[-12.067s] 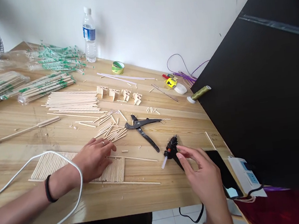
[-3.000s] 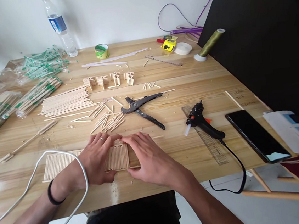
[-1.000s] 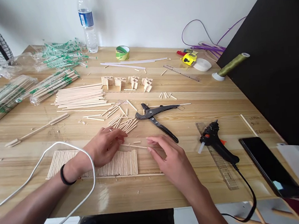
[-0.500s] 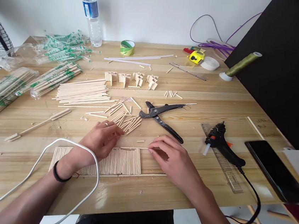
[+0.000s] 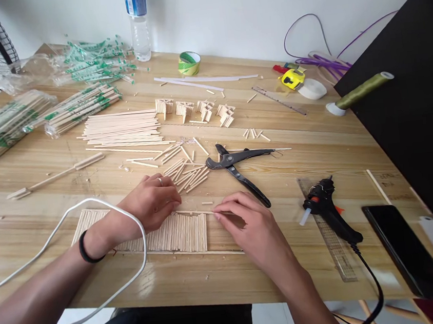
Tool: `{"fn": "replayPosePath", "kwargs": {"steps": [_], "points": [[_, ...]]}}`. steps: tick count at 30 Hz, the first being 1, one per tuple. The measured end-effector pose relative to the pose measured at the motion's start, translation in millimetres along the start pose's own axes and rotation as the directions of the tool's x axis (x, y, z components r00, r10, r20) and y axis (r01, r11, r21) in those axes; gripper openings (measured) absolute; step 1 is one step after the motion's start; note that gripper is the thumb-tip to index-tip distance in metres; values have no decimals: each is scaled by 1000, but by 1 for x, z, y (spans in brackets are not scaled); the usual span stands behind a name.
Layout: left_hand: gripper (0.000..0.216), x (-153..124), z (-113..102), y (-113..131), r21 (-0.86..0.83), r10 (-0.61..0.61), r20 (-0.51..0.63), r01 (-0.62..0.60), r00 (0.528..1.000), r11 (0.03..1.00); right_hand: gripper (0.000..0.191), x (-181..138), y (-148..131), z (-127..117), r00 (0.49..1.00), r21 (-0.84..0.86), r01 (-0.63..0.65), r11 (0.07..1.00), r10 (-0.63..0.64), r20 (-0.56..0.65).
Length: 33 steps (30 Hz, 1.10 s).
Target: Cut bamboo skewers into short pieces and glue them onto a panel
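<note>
A flat panel of short wooden sticks laid side by side (image 5: 187, 234) lies on the table before me, with long sticks along its edges. My right hand (image 5: 256, 225) pinches the long wooden stick (image 5: 195, 212) at the panel's far edge between thumb and fingertips. Across the panel's left part reaches my left hand (image 5: 149, 202), its fingers curled together by the far edge; what they hold, if anything, is hidden. Just beyond it is a pile of short sticks (image 5: 193, 179). A black-handled cutter (image 5: 235, 161) lies opened behind my right hand.
A white cable (image 5: 142, 262) loops over my left forearm. To the right lie a glue gun (image 5: 328, 212) on a clear ruler (image 5: 341, 260) and a black phone (image 5: 407, 250). Farther back are long sticks (image 5: 122, 126), small stick assemblies (image 5: 184, 108) and a water bottle (image 5: 140, 33).
The view has shifted slightly, moving the scene a little to the right. My left hand's fingers have drawn down and curled closer to the panel's far edge; the right hand keeps its pinch.
</note>
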State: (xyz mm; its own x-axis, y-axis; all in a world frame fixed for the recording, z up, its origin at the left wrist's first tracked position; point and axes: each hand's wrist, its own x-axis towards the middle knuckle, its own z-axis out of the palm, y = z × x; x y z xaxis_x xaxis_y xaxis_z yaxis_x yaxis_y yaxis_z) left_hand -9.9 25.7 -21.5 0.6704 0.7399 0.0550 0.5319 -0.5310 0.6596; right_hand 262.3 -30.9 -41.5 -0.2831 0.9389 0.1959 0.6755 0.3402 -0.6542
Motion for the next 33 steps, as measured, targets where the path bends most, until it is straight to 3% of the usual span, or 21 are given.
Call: {"fn": "replayPosePath", "kwargs": {"steps": [12,18,33], "points": [[18,1,-3,-1,-1,12,45,-12,999,1000,17,8,-2,-5,994,-44,43,998,-38,98],[6,-2,-10,0,-18,9,174,-6,985,1000,18,10,-4,-6,995,-12,11,1000,-10,101],[7,-6,-5,-3,-25,40,158,-37,987,999,19,13,-4,-11,988,32,-49,998,43,151]]}}
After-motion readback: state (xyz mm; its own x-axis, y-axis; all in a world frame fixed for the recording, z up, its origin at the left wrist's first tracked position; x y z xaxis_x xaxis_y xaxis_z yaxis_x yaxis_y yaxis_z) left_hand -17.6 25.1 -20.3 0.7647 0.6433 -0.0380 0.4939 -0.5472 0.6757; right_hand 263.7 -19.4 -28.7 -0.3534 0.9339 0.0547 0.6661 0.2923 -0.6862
